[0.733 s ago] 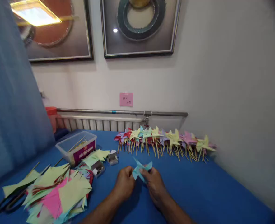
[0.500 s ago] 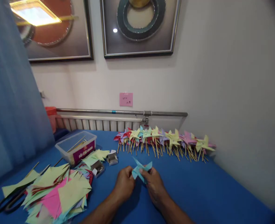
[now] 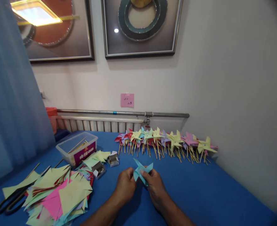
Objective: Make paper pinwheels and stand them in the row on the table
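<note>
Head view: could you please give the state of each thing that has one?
Light-blue paper: folded, in both hands
Left hand: closed at its edge
Right hand: thumb pressing it
Plastic box: uncovered, sticks inside
Two small boxes: open
Scissors: partly covered, blades unclear
Finished pinwheels: lying in a row

Beyond your hands, a pale wall [image 3: 105,81] bears two framed pictures [image 3: 140,47], the left one reflecting a bright rectangular light [image 3: 36,14]; below them, a metal pipe [image 3: 93,111] runs above a white radiator [image 3: 101,125]; a blue curtain [image 3: 13,94] hangs to the left of your left hand [image 3: 125,185]; a blue surface [image 3: 195,188] spreads beneath both hands.
</note>
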The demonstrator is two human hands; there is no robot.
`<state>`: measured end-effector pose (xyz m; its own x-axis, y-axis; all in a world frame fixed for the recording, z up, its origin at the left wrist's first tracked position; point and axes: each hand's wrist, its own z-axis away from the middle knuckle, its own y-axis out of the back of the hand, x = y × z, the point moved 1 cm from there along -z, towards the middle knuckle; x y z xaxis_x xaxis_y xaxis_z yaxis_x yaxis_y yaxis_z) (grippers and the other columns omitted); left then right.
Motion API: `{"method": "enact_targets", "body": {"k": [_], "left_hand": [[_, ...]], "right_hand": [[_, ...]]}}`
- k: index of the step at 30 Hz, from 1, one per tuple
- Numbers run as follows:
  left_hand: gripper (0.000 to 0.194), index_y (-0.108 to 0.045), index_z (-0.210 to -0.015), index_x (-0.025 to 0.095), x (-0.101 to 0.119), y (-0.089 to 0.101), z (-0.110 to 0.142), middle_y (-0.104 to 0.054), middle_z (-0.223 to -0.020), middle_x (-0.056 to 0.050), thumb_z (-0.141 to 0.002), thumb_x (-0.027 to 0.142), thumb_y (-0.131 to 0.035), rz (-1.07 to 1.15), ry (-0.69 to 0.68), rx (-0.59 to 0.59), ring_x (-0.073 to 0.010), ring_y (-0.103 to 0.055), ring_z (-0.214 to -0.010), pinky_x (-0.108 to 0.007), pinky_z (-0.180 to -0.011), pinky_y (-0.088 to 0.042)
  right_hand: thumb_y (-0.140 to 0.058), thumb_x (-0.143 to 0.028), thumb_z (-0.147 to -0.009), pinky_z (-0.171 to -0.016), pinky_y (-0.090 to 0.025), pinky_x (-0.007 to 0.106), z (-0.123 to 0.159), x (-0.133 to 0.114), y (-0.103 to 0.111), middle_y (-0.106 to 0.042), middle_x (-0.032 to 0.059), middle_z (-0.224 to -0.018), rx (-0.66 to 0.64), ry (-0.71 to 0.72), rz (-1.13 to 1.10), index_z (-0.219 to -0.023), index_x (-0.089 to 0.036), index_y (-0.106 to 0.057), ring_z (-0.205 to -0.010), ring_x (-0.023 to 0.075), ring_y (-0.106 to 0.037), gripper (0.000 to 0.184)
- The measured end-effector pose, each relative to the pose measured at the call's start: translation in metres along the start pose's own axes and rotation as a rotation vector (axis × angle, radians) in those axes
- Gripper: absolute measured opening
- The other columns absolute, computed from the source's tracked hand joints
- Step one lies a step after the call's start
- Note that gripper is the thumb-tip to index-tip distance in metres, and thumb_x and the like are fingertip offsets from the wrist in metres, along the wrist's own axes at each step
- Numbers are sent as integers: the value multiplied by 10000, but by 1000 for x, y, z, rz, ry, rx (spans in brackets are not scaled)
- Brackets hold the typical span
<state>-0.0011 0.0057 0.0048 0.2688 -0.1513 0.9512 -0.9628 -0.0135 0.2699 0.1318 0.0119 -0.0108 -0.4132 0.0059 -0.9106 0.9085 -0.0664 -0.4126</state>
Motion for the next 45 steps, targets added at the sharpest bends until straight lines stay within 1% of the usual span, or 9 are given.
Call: {"method": "enact_targets", "body": {"k": [5,12,15,20,25,31,35,41,45], "left_hand": [[305,-471,-601,192,3,0,1,-441,-535,45,-816,359,-609,-9,0,5,-102,-368,-548,-218,-515,-267],[306,-550,-623,173,3,0,1,-495,-546,28,-814,401,-620,-34,-7,17,-118,-408,-583,-216,-535,-292],[321,-535,-614,177,2,1,1,-510,-555,21,-822,412,-607,-44,-18,17,-119,-409,-584,-217,-533,-287],[343,-516,-610,181,4,1,1,-501,-553,23,-822,436,-601,-37,-26,4,-116,-396,-583,-220,-532,-274],[322,-500,-605,183,7,1,3,-486,-553,28,-815,410,-593,-39,-23,9,-112,-385,-580,-228,-540,-273],[315,-475,-598,192,11,2,4,-485,-558,24,-813,399,-577,-53,-28,8,-118,-385,-588,-232,-548,-273],[288,-458,-603,196,7,0,4,-471,-564,29,-822,358,-551,-55,-42,-4,-112,-372,-579,-231,-542,-268],[235,-510,-646,189,1,-2,2,-492,-569,28,-832,328,-542,-67,-45,-4,-117,-401,-565,-231,-540,-277],[239,-482,-635,192,1,-2,3,-481,-566,31,-838,309,-525,-86,-51,-4,-114,-388,-564,-235,-534,-269]], "right_hand": [[-872,-366,-622,-684,-490,284,2,-2,-2,-735,12,-776,-8,-11,-36,-893,-187,-698,-688,182,-642,369],[-874,-355,-613,-662,-482,279,2,-5,-4,-717,-6,-739,-8,-17,-50,-870,-191,-691,-651,171,-615,356],[-864,-364,-623,-685,-489,286,4,-6,-3,-729,-1,-768,-8,-11,-40,-873,-198,-694,-675,181,-629,345],[-857,-374,-630,-691,-491,285,3,-5,-2,-715,-10,-746,-24,-13,-33,-881,-202,-682,-675,180,-627,351],[-853,-400,-633,-659,-482,286,0,-1,-1,-709,-2,-733,-20,4,-5,-892,-195,-676,-642,176,-612,375],[-843,-413,-631,-644,-482,287,-1,0,0,-701,-2,-718,-10,7,20,-867,-203,-679,-637,181,-609,356],[-844,-412,-629,-636,-475,281,-2,2,1,-697,-1,-720,-2,23,33,-873,-197,-673,-632,176,-599,367],[-851,-391,-623,-633,-462,266,1,-1,-1,-689,-23,-713,16,18,14,-860,-200,-670,-637,161,-587,354],[-852,-394,-620,-625,-458,271,1,-2,-1,-694,-15,-708,10,14,14,-857,-193,-677,-623,162,-585,356]]}}
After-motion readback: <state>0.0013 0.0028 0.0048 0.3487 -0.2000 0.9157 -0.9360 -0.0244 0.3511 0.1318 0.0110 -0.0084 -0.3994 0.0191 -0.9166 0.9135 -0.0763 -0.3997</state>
